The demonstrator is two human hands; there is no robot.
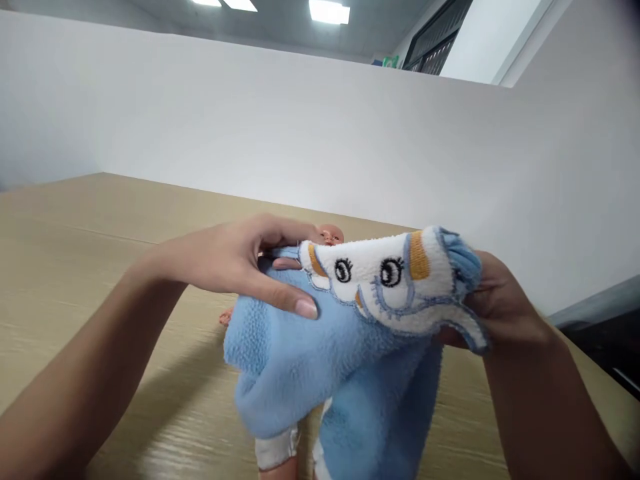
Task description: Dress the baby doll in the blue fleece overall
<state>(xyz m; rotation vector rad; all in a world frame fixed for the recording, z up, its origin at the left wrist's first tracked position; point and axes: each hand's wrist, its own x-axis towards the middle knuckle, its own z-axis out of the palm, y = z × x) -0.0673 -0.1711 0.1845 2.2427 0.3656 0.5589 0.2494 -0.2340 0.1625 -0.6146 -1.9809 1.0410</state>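
Observation:
A light-blue fleece baby garment hangs between my two hands. Along its top runs a white patch with embroidered eyes and orange and blue trim, folded at the upper edge. My left hand grips the garment's upper left, thumb across the front and some fingers behind. At the right, my right hand clutches a bunched blue part, its fingers partly hidden by cloth. Behind the garment a baby doll lies on the table, mostly covered; the top of its head, one small hand and a white-cuffed leg show.
The wood-grain table spreads under everything and reaches back to a white partition. A dark object stands at the right beside the table's edge. Ceiling lights show above the partition.

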